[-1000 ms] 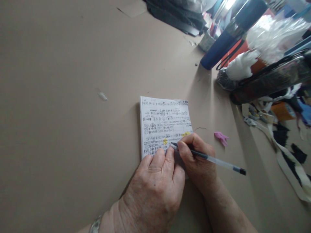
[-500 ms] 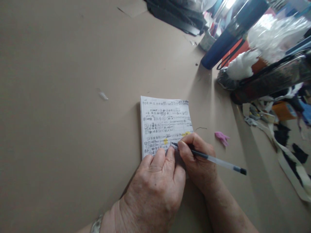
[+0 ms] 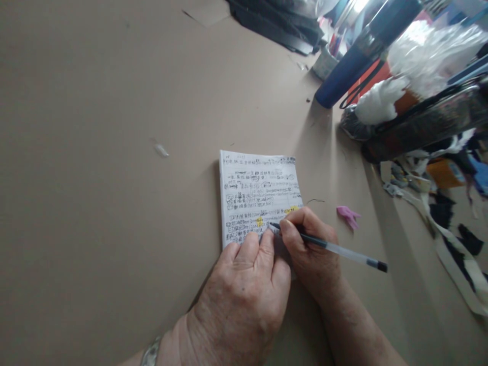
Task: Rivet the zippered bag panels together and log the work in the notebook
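A small notepad [image 3: 259,178] lies on the table, its lined page covered in dark handwriting with a few yellow highlighted spots. My right hand [image 3: 314,249] grips a pen [image 3: 343,251] with a dark grip, clear barrel and black end. The pen's tip meets the page near a yellow mark. My left hand [image 3: 247,295] lies flat over the lower part of the pad, fingers stretched out and pressing on the paper. It hides the bottom of the page.
To the right is a pink scrap-like piece [image 3: 347,217]. A blue flask [image 3: 354,61], a dark bottle [image 3: 423,119], plastic bags [image 3: 438,51] and pale straps [image 3: 453,249] crowd the right side. Black folded material [image 3: 274,25] lies at the back.
The pen has tilted very slightly, its far end rising a little. Both hands stay in nearly the same place.
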The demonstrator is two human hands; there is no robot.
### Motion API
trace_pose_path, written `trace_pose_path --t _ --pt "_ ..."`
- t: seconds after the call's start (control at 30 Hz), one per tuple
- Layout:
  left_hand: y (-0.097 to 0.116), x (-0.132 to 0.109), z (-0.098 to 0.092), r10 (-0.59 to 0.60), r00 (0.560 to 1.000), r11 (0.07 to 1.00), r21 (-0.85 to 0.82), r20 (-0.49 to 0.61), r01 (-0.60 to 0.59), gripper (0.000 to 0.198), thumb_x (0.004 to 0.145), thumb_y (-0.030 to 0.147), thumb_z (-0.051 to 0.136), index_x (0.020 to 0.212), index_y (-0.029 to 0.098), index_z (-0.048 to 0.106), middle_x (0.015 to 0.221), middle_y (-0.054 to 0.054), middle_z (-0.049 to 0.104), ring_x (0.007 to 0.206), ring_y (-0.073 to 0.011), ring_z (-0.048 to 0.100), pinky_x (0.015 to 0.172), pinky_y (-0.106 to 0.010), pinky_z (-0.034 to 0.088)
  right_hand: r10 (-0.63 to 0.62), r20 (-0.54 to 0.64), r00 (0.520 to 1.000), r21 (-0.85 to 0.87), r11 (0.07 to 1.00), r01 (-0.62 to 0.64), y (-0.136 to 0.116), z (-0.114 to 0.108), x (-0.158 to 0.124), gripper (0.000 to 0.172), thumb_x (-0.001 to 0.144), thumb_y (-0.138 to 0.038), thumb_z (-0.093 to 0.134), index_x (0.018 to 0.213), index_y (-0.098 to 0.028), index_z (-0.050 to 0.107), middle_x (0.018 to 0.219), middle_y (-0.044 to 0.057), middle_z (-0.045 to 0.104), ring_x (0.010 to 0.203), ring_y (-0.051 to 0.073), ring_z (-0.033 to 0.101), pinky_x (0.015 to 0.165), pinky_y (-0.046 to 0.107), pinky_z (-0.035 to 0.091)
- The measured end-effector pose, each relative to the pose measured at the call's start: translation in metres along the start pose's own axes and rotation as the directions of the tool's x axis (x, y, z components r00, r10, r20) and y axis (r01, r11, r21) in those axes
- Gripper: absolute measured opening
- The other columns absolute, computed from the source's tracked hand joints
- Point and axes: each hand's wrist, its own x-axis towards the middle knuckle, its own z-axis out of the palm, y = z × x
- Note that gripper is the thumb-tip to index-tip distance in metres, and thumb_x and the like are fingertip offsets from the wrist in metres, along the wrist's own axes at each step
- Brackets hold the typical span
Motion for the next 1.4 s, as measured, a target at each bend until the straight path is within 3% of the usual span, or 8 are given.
trace_pose_path --t 0.23,0.5,0.73,1.4 --pt "-0.0011 -0.0026 0.0011 0.006 0.999 1.000 0.006 0.040 -0.006 0.035 0.089 0.012 0.033 0.095 0.010 0.068 0.112 -0.019 0.066 0.096 -0.0340 0.063 0.069 -0.048 0.059 0.038 -0.055 0.998 0.023 0.999 -0.037 0.0028 -0.0032 -0.0035 0.015 0.085 -0.018 0.053 0.070 -0.020 0.052 0.059 -0.005 0.053 0.052 0.008 0.048 0.049 0.020 0.038" --pt "-0.0043 -0.0013 0.0008 0.021 0.995 1.000 0.011 0.094 -0.022 0.041 0.091 0.013 0.027 0.103 0.011 0.066 0.116 -0.016 0.065 0.097 -0.0315 0.062 0.068 -0.045 0.058 0.007 -0.062 0.998 -0.071 0.997 -0.011 0.0035 -0.0041 -0.0038 0.017 0.083 -0.016 0.055 0.067 -0.020 0.050 0.052 -0.007 0.046 0.045 0.006 0.042 0.045 0.018 0.036" --pt "-0.0034 -0.0043 0.0031 0.019 0.997 1.000 0.012 0.076 -0.020 0.039 0.091 0.014 0.028 0.097 0.012 0.066 0.117 -0.016 0.065 0.099 -0.0331 0.060 0.070 -0.047 0.057 0.011 -0.039 0.999 -0.054 0.998 -0.013 0.0041 -0.0050 -0.0036 0.016 0.084 -0.018 0.055 0.069 -0.020 0.051 0.056 -0.006 0.053 0.047 0.006 0.047 0.047 0.019 0.039" --pt "-0.0037 -0.0032 0.0030 0.016 0.999 1.000 -0.007 0.036 -0.016 0.038 0.090 0.013 0.029 0.094 0.011 0.067 0.110 -0.017 0.067 0.095 -0.0334 0.062 0.067 -0.047 0.058 -0.009 -0.030 1.000 -0.056 0.998 0.008 0.0033 -0.0030 -0.0031 0.018 0.083 -0.017 0.055 0.067 -0.019 0.050 0.053 -0.007 0.047 0.045 0.005 0.042 0.045 0.017 0.036"
